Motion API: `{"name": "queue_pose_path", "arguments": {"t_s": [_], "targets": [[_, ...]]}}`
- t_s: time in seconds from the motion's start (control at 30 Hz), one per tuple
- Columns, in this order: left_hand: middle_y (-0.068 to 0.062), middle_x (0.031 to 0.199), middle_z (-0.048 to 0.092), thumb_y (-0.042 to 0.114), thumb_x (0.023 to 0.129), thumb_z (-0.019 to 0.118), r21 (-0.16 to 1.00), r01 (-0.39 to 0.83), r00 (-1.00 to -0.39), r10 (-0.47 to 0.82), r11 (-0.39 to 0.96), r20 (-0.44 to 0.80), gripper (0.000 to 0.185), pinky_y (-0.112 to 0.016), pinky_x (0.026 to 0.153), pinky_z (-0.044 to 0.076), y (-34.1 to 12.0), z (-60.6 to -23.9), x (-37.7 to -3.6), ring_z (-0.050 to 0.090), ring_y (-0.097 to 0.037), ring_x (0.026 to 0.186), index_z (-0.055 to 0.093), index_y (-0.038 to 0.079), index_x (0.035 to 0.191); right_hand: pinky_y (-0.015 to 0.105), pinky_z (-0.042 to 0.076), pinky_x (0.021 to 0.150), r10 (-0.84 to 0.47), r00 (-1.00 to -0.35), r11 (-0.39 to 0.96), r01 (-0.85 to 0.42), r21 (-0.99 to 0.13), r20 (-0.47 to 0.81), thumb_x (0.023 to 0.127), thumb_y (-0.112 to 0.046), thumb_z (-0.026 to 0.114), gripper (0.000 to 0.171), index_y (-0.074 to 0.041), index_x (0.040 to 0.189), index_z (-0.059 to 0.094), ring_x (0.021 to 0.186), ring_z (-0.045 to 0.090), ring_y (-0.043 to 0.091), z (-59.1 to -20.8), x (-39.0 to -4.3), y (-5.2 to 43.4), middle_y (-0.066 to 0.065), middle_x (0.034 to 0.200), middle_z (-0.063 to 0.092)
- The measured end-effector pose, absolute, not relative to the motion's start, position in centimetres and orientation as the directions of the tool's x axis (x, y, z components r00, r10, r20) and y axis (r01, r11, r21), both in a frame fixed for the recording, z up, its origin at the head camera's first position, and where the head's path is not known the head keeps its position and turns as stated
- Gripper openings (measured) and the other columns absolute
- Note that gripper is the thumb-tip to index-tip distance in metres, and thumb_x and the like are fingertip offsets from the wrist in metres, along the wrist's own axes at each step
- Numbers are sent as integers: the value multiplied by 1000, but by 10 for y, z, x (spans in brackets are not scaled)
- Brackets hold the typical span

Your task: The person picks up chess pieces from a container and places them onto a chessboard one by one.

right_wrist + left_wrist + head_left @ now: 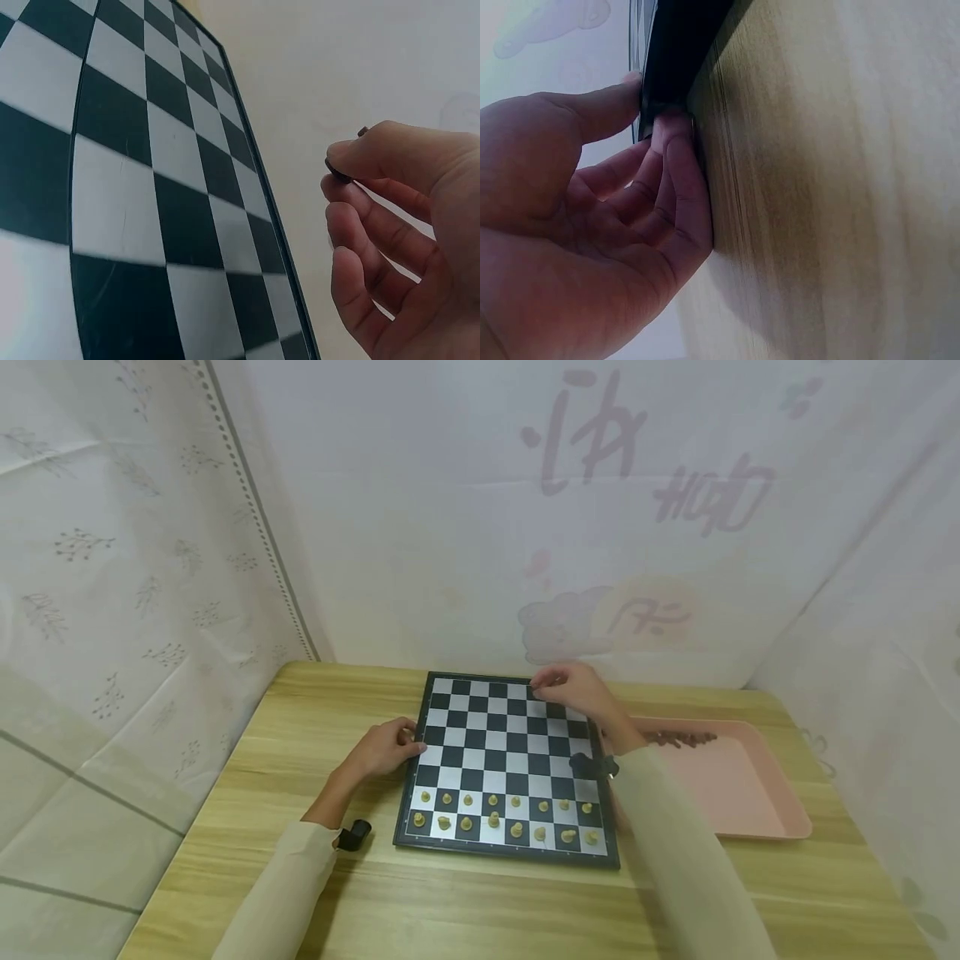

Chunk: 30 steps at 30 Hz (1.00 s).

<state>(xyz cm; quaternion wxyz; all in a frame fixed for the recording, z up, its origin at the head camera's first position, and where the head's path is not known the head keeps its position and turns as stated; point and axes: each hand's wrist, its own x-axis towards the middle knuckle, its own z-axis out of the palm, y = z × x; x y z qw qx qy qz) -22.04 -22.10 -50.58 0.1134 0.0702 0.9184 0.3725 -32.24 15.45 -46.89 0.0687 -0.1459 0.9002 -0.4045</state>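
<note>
now right fingers (pixel 352 161) pinching dark piece (pixel 339 172), left fingers (pixel 676 150) gripping chessboard (pixel 671 60) edge

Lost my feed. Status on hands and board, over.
Left hand grips board edge. Right hand pinches dark piece over far row. Light pieces fill near rows. Nothing in the way.
</note>
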Motion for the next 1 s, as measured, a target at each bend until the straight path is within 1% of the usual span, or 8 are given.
{"name": "queue_pose_path", "arguments": {"t_s": [0.13, 0.27, 0.4, 0.53, 0.7, 0.83, 1.0], "targets": [[-11, 99, 73, 19, 105, 76, 697, 57, -966, 216, 715, -142, 43, -37, 77, 51, -221, -506, -220, 65, -23, 85, 65, -7, 138, 51, 55, 96, -333, -943, 642, -225, -733, -2, 99, -21, 80, 24, -9, 119, 81, 113, 68, 34, -467, -328, 142, 10, 117, 77], [-9, 97, 72, 17, 105, 76, 704, 60, -967, 217, 708, -136, 43, -35, 75, 50, -221, -507, -219, 63, -22, 83, 64, -8, 138, 48, 55, 91, -360, -933, 630, -248, -736, 6, 98, -20, 81, 25, -7, 119, 81, 108, 69, 32, -464, -331, 130, 10, 115, 77], [-8, 95, 71, 15, 104, 77, 716, 54, -968, 214, 696, -135, 42, -35, 73, 49, -222, -506, -216, 62, -21, 81, 63, -7, 137, 47, 56, 89, -376, -926, 623, -251, -740, -2, 99, -18, 80, 24, -6, 120, 81, 107, 68, 32, -461, -334, 119, 11, 115, 76], [-8, 94, 71, 15, 104, 78, 719, 47, -968, 210, 693, -139, 43, -34, 73, 50, -221, -507, -213, 62, -21, 81, 63, -8, 138, 46, 56, 90, -388, -922, 625, -262, -736, -2, 100, -17, 78, 23, -5, 119, 81, 107, 67, 32, -462, -335, 109, 11, 116, 76], [-7, 93, 71, 15, 104, 78, 718, 31, -967, 203, 695, -154, 44, -35, 73, 50, -221, -506, -209, 62, -21, 80, 63, -7, 139, 48, 55, 91, -400, -917, 616, -261, -744, -9, 99, -18, 79, 25, -5, 120, 81, 106, 67, 32, -464, -336, 100, 11, 116, 76], [-7, 92, 71, 15, 103, 79, 722, 32, -968, 202, 691, -150, 44, -35, 74, 50, -220, -506, -205, 62, -21, 80, 63, -7, 138, 46, 57, 89, -397, -917, 619, -249, -745, -23, 100, -20, 80, 25, -8, 121, 80, 104, 68, 31, -465, -338, 93, 10, 116, 75], [-6, 92, 71, 15, 103, 79, 735, 40, -967, 212, 677, -142, 45, -35, 75, 50, -221, -508, -201, 61, -19, 80, 63, -8, 138, 45, 59, 86, -411, -911, 609, -256, -751, -22, 99, -21, 81, 22, -9, 118, 81, 104, 69, 31, -467, -340, 85, 9, 115, 76]]}}
